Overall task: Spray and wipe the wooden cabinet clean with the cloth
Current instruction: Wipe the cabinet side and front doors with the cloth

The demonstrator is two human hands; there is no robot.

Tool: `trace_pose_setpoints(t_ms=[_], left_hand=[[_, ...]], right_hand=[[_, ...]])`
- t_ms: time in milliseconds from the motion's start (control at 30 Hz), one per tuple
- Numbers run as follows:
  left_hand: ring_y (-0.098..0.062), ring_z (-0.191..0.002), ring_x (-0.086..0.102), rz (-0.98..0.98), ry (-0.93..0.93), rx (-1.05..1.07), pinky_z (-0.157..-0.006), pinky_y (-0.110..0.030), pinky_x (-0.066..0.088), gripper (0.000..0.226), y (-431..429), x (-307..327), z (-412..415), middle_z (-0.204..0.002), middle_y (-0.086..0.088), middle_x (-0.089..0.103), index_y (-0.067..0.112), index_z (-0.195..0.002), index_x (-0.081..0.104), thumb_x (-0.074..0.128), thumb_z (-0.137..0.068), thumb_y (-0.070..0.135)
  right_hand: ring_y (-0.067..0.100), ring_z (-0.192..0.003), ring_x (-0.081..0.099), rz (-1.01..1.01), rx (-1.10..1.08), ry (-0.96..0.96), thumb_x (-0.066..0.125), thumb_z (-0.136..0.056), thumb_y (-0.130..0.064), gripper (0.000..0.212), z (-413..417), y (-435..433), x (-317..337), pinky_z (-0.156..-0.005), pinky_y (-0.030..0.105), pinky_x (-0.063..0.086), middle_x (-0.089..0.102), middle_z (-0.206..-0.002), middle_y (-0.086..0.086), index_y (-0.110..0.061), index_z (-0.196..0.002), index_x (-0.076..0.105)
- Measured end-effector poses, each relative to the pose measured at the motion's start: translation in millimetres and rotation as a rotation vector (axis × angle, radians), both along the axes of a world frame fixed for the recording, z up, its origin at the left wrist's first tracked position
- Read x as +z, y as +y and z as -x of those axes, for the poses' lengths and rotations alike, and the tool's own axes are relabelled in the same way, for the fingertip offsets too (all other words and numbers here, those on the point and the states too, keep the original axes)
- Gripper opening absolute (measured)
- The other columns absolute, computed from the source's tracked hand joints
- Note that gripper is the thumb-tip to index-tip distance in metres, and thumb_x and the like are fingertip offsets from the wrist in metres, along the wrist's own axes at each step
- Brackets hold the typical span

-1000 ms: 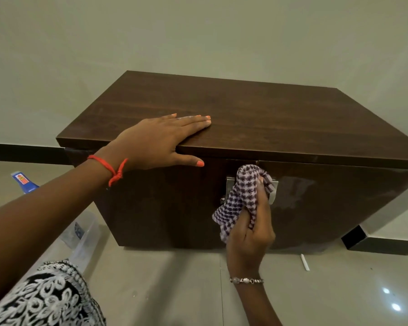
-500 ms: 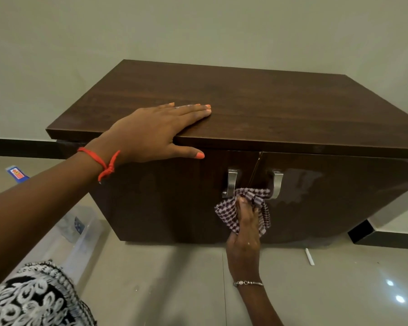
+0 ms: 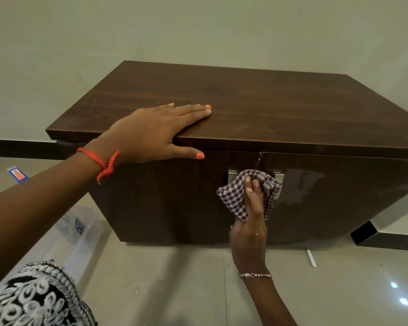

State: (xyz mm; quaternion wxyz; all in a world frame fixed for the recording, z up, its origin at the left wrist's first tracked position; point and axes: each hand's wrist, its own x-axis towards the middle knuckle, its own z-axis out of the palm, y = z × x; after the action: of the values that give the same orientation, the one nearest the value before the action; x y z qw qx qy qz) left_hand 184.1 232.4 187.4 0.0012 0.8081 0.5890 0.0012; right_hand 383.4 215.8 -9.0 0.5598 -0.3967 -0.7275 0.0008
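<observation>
Left hand (image 3: 151, 130) flat on cabinet (image 3: 280, 109) top, fingers together. Right hand (image 3: 249, 231) clamps cloth (image 3: 236, 198) against 2 handles (image 3: 232, 176).

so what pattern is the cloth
Purple and white checks on the cloth, head view.

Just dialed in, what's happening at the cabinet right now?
A person is wiping the front of the wooden cabinet. The right hand presses a checked cloth against the doors, over the two metal handles where the doors meet. The left hand lies flat on the cabinet top at its front edge, thumb hooked under it. A wet sheen shows on the right door.
</observation>
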Motion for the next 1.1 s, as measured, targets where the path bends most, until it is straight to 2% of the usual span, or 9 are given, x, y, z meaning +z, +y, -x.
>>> trace_pose_setpoints(t_ms=[133,267,333,500,700,800,900,1000,1100], left_hand=[[-0.023,-0.141,0.010,0.006,0.000,-0.002,-0.109,-0.045,0.022,0.087,1.1,0.2,1.6,-0.149,0.022,-0.004,0.045,-0.141,-0.005,0.023,-0.069,0.084],[-0.023,-0.141,0.009,0.019,0.002,0.004,-0.109,-0.044,0.022,0.086,-0.7,1.2,-0.8,-0.146,0.024,-0.006,0.045,-0.141,-0.006,0.025,-0.069,0.082],[-0.023,-0.141,0.009,0.027,-0.004,0.018,-0.109,-0.043,0.021,0.085,-1.5,2.7,-2.8,-0.149,0.022,-0.004,0.044,-0.141,-0.005,0.029,-0.069,0.074],[-0.022,-0.141,0.010,0.004,0.003,-0.010,-0.108,-0.044,0.023,0.092,-0.1,0.6,0.8,-0.147,0.024,-0.005,0.046,-0.140,-0.006,0.019,-0.062,0.086],[-0.020,-0.140,0.010,-0.020,-0.006,-0.021,-0.109,-0.041,0.022,0.089,0.7,-1.0,0.9,-0.138,0.029,-0.008,0.045,-0.141,-0.005,0.022,-0.064,0.083],[-0.020,-0.140,0.011,-0.026,-0.012,-0.029,-0.109,-0.040,0.021,0.090,0.5,-1.0,1.1,-0.138,0.029,-0.008,0.046,-0.141,-0.005,0.017,-0.062,0.083],[-0.021,-0.140,0.012,-0.023,-0.012,-0.029,-0.109,-0.041,0.022,0.092,1.4,-0.5,1.8,-0.138,0.029,-0.008,0.046,-0.141,-0.005,0.015,-0.060,0.084],[-0.020,-0.140,0.011,-0.020,-0.013,-0.029,-0.109,-0.040,0.021,0.091,0.7,-0.5,1.4,-0.138,0.029,-0.008,0.046,-0.141,-0.006,0.017,-0.061,0.084],[-0.019,-0.140,0.010,-0.006,-0.008,-0.019,-0.109,-0.039,0.020,0.090,-0.4,1.2,0.5,-0.137,0.029,-0.009,0.045,-0.141,-0.007,0.023,-0.066,0.085]], right_hand=[[0.009,-0.140,0.021,-0.012,0.022,0.063,0.031,-0.079,0.012,0.059,4.7,6.8,19.2,-0.098,0.056,0.041,0.033,-0.142,0.001,-0.011,-0.133,0.029],[0.008,-0.139,0.023,0.027,-0.032,0.040,0.034,-0.080,0.007,0.057,0.1,0.7,-9.3,-0.103,0.044,0.039,0.032,-0.142,0.002,-0.011,-0.133,0.030],[0.016,-0.133,0.032,0.098,-0.029,0.022,0.034,-0.080,0.004,0.060,-4.3,-6.9,-34.3,-0.091,0.048,0.049,0.031,-0.141,0.002,-0.015,-0.136,0.026],[0.017,-0.133,0.031,0.261,-0.036,-0.038,0.052,-0.068,0.030,0.096,-14.0,-11.7,-75.7,-0.087,0.054,0.050,0.012,-0.150,-0.028,-0.026,-0.139,0.020],[0.007,-0.139,0.022,0.320,-0.072,0.000,0.054,-0.069,0.029,0.110,-12.2,-17.4,-76.0,-0.085,0.053,0.051,0.025,-0.149,-0.013,-0.036,-0.145,0.009],[0.022,-0.136,0.029,0.311,-0.013,0.068,0.042,-0.082,0.011,0.091,-6.5,-21.7,-57.5,-0.089,0.055,0.048,0.024,-0.149,0.000,-0.044,-0.143,0.004],[0.021,-0.137,0.029,0.279,0.017,0.133,0.029,-0.084,-0.007,0.069,2.0,-16.9,-33.2,-0.093,0.055,0.046,0.016,-0.152,-0.015,-0.044,-0.140,0.013],[0.009,-0.138,0.025,0.204,0.043,0.167,0.030,-0.083,-0.004,0.059,3.7,-13.2,-13.0,-0.092,0.054,0.047,0.014,-0.149,-0.030,-0.030,-0.135,0.019],[0.006,-0.138,0.025,0.118,0.072,0.221,0.032,-0.083,0.002,0.055,5.9,-12.0,15.4,-0.092,0.052,0.047,0.021,-0.147,-0.017,-0.020,-0.133,0.025]])
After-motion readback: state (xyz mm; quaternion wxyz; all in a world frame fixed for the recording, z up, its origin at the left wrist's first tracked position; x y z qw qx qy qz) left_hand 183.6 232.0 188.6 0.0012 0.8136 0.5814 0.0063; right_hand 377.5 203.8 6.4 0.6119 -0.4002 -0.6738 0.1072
